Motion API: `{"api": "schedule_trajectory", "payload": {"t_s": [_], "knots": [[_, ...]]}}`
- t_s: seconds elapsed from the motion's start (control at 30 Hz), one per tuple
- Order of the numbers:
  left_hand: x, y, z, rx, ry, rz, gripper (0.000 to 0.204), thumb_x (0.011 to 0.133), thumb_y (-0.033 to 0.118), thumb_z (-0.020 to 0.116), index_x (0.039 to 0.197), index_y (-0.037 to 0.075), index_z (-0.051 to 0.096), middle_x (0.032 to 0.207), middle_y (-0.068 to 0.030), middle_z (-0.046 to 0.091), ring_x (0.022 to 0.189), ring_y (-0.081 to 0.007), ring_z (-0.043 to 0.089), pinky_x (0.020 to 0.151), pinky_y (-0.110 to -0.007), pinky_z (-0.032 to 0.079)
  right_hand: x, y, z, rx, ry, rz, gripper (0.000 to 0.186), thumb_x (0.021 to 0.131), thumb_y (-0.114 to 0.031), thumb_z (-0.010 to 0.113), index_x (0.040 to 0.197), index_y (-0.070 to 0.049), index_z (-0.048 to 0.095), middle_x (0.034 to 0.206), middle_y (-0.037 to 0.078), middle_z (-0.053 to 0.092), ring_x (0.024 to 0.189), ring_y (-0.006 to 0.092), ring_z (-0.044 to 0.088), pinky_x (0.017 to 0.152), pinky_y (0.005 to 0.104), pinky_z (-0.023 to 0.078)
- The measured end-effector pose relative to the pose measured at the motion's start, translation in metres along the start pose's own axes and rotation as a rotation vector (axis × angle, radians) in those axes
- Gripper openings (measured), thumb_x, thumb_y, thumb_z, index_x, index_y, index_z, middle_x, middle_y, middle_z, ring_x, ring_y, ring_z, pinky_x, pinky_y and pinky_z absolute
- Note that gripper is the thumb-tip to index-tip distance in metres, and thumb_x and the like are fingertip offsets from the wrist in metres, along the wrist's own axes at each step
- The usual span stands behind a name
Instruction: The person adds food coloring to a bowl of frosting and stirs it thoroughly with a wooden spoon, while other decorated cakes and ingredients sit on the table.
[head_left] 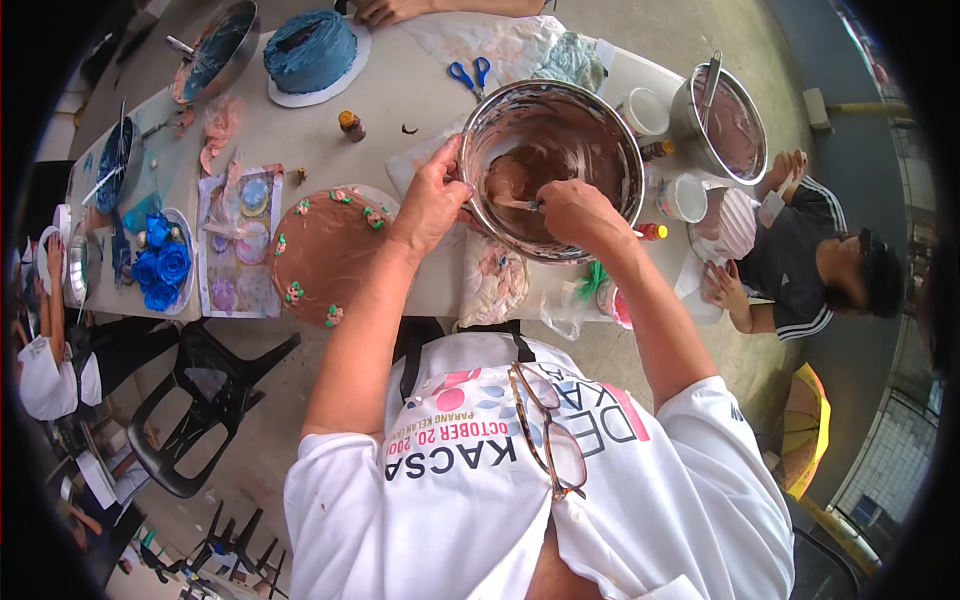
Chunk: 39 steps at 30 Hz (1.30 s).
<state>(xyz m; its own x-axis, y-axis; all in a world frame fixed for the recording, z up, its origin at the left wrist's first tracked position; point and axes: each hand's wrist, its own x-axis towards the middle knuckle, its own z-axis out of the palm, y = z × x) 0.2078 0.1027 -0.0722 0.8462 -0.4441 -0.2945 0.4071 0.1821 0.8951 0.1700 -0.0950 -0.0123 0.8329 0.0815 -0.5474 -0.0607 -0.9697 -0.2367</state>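
Note:
My left hand (433, 195) is closed on the near-left rim of a metal mixing bowl (632, 180), fingers outside and thumb at the edge. Brown frosting (595, 130) coats the bowl's inside, with a mound toward its left. My right hand (582, 212) reaches over the near rim, wrapped round a spatula (517, 204). Its pale blade lies against the frosting mound, while most of its handle is hidden in my fist. Left of the bowl sits a round cake (325, 258) with smooth brown frosting and small pink flowers with green leaves around its top edge.
At the back stand a blue-frosted cake (312, 55), blue scissors (468, 74) and a small dark bottle (351, 126). Blue roses (162, 262) top another cake on the left. To the right are a second frosting bowl (735, 120), a plastic tub (684, 198) and a seated person (800, 250).

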Motion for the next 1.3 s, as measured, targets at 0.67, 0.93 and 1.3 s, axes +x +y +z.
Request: {"api": "schedule_trajectory", "payload": {"t_s": [0.67, 0.93, 1.3], "knots": [[-0.001, -0.007, -0.003, 0.045, 0.031, 0.012, 0.063, 0.084, -0.008, 0.046, 0.145, 0.005, 0.035, 0.099, -0.0073, 0.052, 0.081, -0.016, 0.06, 0.058, -0.031, 0.062, -0.002, -0.009, 0.0, 0.076, 0.338, -0.033, 0.022, 0.076, -0.004, 0.052, 0.086, -0.003, 0.072, 0.084, 0.023, 0.066, 0.081, 0.0397, 0.065, 0.076, 0.0459, 0.052], [-0.013, -0.002, 0.01, 0.041, 0.05, 0.022, 0.061, 0.084, -0.008, 0.048, 0.143, 0.002, 0.036, 0.097, -0.0058, 0.051, 0.083, -0.0152, 0.062, 0.062, -0.031, 0.062, -0.002, 0.029, 0.0, -0.408, 0.331, 0.036, 0.015, 0.081, -0.018, 0.061, 0.078, -0.008, 0.072, 0.081, 0.016, 0.07, 0.079, 0.0317, 0.069, 0.068, 0.0424, 0.053], [-0.014, -0.008, 0.019, 0.014, 0.087, 0.05, 0.061, 0.083, -0.009, 0.051, 0.142, 0.002, 0.038, 0.1, -0.0077, 0.054, 0.083, -0.0163, 0.063, 0.06, -0.03, 0.062, 0.013, 0.035, -0.017, -0.351, 0.337, -0.038, 0.013, 0.078, -0.019, 0.063, 0.077, -0.009, 0.072, 0.079, 0.016, 0.069, 0.078, 0.0325, 0.069, 0.066, 0.042, 0.053]]}}
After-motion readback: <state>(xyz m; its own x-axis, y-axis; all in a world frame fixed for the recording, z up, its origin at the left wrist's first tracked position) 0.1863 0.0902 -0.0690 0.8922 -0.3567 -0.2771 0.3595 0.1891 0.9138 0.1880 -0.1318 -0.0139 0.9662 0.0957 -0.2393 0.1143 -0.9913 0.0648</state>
